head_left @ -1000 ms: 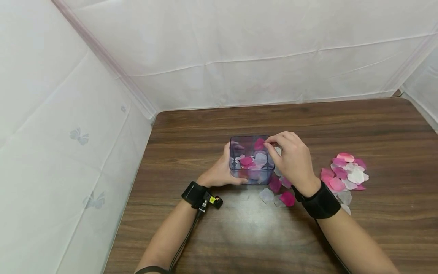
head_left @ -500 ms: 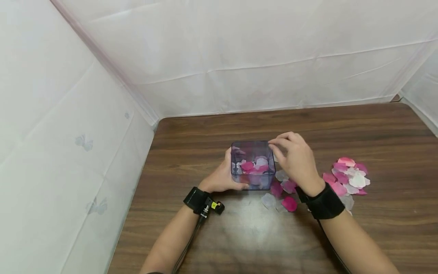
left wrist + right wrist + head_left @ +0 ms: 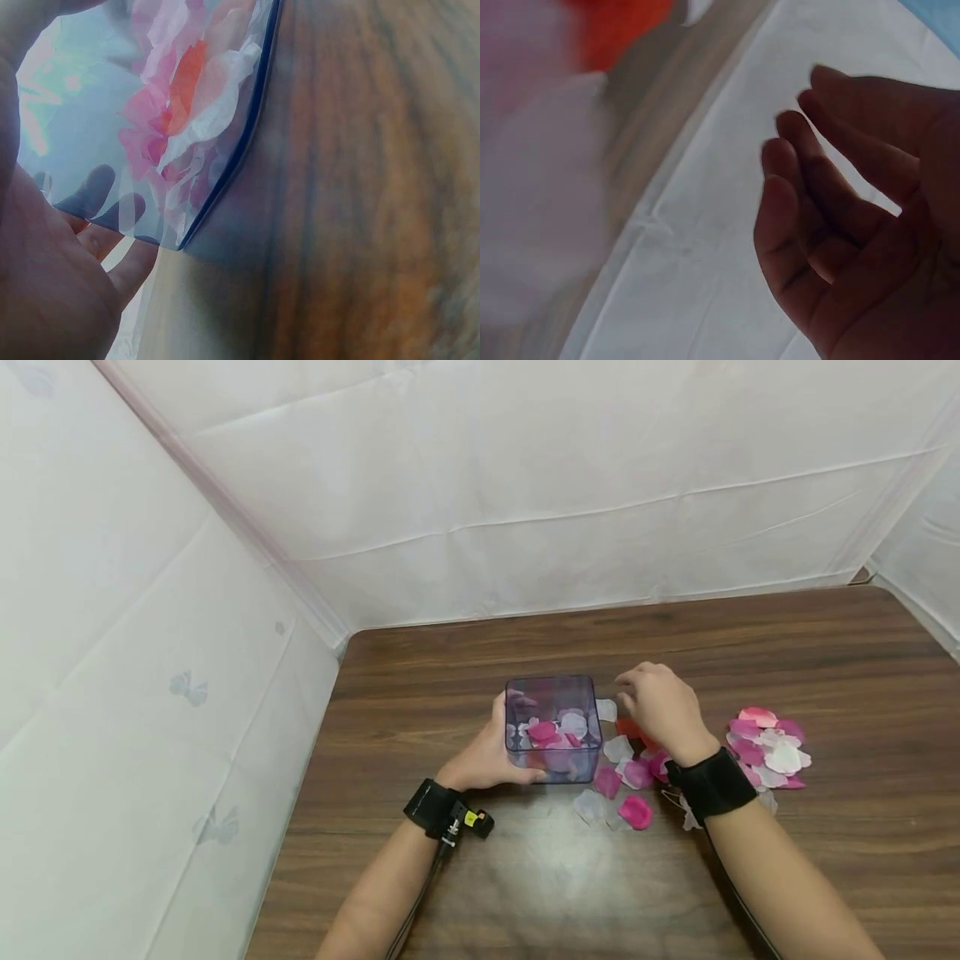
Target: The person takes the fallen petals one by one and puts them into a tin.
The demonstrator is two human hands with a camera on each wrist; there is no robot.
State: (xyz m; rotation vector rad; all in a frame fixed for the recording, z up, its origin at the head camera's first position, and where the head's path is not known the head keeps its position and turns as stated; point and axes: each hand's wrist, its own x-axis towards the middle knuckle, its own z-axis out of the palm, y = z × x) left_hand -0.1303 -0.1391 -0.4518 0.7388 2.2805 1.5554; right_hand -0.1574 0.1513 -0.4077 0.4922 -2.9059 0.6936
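Note:
My left hand [image 3: 487, 756] grips a see-through purple box [image 3: 551, 693] from its left side, thumb along the front and fingers behind. Pink, magenta and white fabric petals [image 3: 542, 731] lie inside it. Through the clear wall in the left wrist view, the petals [image 3: 180, 112] show bunched beside the fingers. My right hand [image 3: 667, 710] hovers right of the box over loose petals [image 3: 636, 812], some partly hidden beneath it. An orange-red petal [image 3: 628, 727] shows by its fingers. In the right wrist view, this hand's loosely bent fingers [image 3: 780, 217] hold nothing.
Farther right, a pile of pink and white petals [image 3: 780, 752] lies on the brown wooden table [image 3: 420, 681]. White sheeting [image 3: 525, 560] stands along the back and left table edges. Black wrist straps [image 3: 433, 808] with cables are on both arms.
A magenta petal pinched in the right hand over the box has left its fingers. That hand has since drawn right, off the box rim to the loose petals. The left hand keeps its hold.

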